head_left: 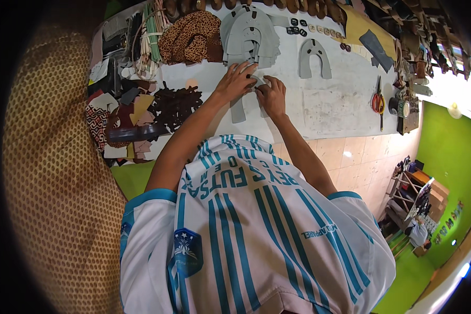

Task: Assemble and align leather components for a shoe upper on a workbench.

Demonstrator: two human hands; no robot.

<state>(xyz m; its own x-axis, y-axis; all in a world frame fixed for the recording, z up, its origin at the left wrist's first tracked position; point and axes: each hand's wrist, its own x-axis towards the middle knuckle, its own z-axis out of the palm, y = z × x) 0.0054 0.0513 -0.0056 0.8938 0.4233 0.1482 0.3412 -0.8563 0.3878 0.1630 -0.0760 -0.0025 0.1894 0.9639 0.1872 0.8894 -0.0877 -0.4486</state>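
A grey U-shaped piece of shoe upper material (pixel 238 111) lies on the white work table in front of me, its legs pointing toward my body. My left hand (pixel 235 82) is at the top of its curve, fingers bent over the edge. On the other side of the curve, my right hand (pixel 271 97) pinches the piece with thumb and fingertips. The hands are close together and cover much of the curve. Just beyond them sits a stack of similar grey pieces (pixel 246 37) with dark patches. Another grey U-shaped piece (pixel 324 62) rests apart to the right.
Leopard-print material (pixel 186 36), bundled strips (pixel 153 34), and a dark tangle of strips (pixel 177 104) occupy the left. Small black parts (pixel 297 27) lie beyond. Scissors (pixel 378 102) and a tin (pixel 403 108) stand at the right. A patterned curtain (pixel 52 167) hangs left. Another person (pixel 418 233) is far right.
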